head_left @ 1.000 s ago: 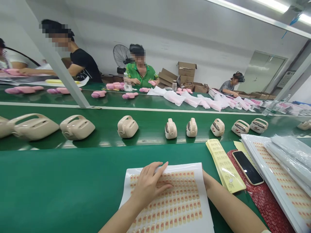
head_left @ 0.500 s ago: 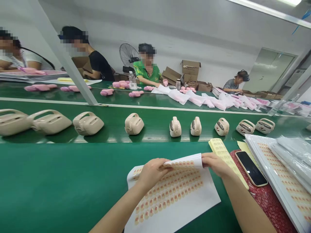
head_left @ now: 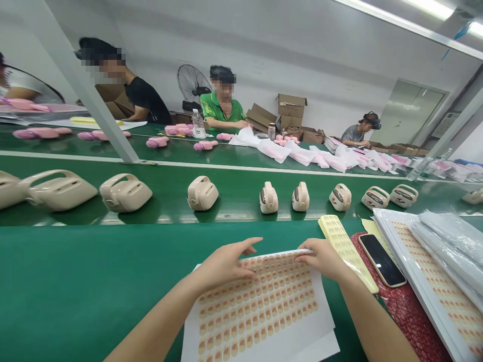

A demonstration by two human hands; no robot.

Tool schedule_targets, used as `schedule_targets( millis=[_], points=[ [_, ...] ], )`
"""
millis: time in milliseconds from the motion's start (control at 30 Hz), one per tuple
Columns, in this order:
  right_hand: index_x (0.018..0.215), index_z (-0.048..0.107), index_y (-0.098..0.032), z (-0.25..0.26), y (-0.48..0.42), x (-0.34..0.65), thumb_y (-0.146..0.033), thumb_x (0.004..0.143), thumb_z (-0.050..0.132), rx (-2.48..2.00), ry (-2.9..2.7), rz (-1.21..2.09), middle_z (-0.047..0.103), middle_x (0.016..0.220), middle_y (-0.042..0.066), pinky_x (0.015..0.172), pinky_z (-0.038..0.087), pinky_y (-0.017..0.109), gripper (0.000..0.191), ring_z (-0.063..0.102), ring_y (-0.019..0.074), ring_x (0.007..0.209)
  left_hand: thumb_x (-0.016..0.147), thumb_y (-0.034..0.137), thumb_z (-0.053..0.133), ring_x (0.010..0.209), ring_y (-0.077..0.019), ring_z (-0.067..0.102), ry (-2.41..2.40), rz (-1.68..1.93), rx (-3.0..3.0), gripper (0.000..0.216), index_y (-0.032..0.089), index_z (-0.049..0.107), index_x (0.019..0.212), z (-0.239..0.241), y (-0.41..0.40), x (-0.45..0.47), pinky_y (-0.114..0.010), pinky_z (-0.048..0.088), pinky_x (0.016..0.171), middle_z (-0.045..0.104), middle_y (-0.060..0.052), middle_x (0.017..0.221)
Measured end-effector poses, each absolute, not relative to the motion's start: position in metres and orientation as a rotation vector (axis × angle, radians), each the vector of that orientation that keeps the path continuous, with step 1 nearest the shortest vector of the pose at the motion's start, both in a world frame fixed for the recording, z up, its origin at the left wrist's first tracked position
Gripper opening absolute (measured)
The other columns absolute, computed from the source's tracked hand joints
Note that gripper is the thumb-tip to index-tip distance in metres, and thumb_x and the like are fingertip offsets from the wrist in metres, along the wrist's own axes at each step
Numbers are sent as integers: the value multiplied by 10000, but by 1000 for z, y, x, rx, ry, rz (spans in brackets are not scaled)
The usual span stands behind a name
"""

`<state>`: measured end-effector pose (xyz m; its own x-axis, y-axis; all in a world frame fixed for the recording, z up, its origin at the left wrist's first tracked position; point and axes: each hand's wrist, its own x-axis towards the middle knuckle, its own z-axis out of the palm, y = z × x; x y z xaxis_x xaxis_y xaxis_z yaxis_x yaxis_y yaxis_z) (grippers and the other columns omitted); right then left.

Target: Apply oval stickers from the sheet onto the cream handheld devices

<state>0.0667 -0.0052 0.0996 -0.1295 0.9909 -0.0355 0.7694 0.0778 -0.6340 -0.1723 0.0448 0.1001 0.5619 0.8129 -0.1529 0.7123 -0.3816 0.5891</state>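
A white sheet of small orange stickers (head_left: 260, 311) lies flat on the green table in front of me, with another white sheet showing under its lower right corner. My left hand (head_left: 226, 262) rests on the sheet's upper left part, fingers stretched out flat. My right hand (head_left: 320, 257) presses on the sheet's upper right edge with its fingers curled down. Neither hand lifts anything.
A row of beige devices (head_left: 202, 193) rides the green conveyor (head_left: 234, 201) beyond. A strip of yellow labels (head_left: 345, 246), a phone (head_left: 381, 260) on a red cloth and a stack of sticker sheets with plastic bags (head_left: 437, 261) lie at right. Several co-workers sit at the far belt with pink items.
The top edge of the sticker sheet, lifted and curled half a second ago, now lies flat. Both hands have come down on it; the sheet sits squarer to me.
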Motion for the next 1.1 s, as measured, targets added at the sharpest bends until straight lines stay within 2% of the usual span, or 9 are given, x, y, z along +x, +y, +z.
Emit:
schedule_targets(
  millis=[67,167,267,367,467,533,600,967,1100],
  points=[
    [654,626,-182,96,-2,71,-280,725,576,-1747,-1887,806,643,717,18,626,402,251,131,586,172,729,613,419,611,892,-239,607,1238,169,2145,449,262,599,1034,106,47,-182,-273,438,698,677,-13,1000],
    [614,611,-177,91,2,73,-315,699,590,-1778,-1839,881,617,642,6,581,373,237,164,568,168,686,663,435,530,721,-221,603,1251,123,2143,228,239,630,722,108,49,-190,-266,400,590,673,4,752],
    [588,600,-175,90,3,71,-358,694,588,-1820,-1867,896,606,618,5,555,351,236,213,552,165,659,667,432,493,578,-196,538,1275,105,2137,255,221,525,527,103,51,-189,-264,324,498,549,14,542],
    [666,634,-183,93,2,71,-396,704,576,-1785,-1937,957,643,707,15,584,368,245,224,562,176,700,648,437,505,504,-167,465,1240,72,2111,294,222,434,460,100,55,-188,-262,268,461,436,33,472],
    [795,653,-204,94,3,72,-392,744,527,-1665,-1943,1016,668,867,24,669,395,253,232,575,186,814,631,461,535,546,-175,487,1188,27,2075,260,214,538,548,101,59,-192,-258,288,478,472,30,522],
    [750,640,-189,91,6,76,-392,750,507,-1662,-1904,994,666,819,33,670,394,258,243,576,188,800,603,451,579,601,-190,521,1172,-1,2051,296,211,623,769,103,61,-199,-256,322,509,525,29,595],
    [667,608,-172,85,11,80,-410,734,511,-1696,-1861,981,644,717,33,635,387,258,265,572,185,740,577,426,611,613,-195,532,1169,-23,2032,427,210,608,945,105,64,-207,-257,335,519,528,40,607],
    [537,538,-172,53,65,84,-480,675,589,-2057,-1861,861,570,586,0,489,316,221,342,527,143,602,575,410,587,630,-201,597,1158,-4,1979,558,169,524,1075,64,111,-213,-265,439,554,566,46,581],
    [692,603,-165,48,72,84,-459,713,573,-2142,-1834,726,623,719,35,538,369,224,297,572,161,679,611,441,577,780,-222,622,1239,111,2058,541,172,521,1077,51,112,-213,-290,473,665,644,-32,843]
  ],
)
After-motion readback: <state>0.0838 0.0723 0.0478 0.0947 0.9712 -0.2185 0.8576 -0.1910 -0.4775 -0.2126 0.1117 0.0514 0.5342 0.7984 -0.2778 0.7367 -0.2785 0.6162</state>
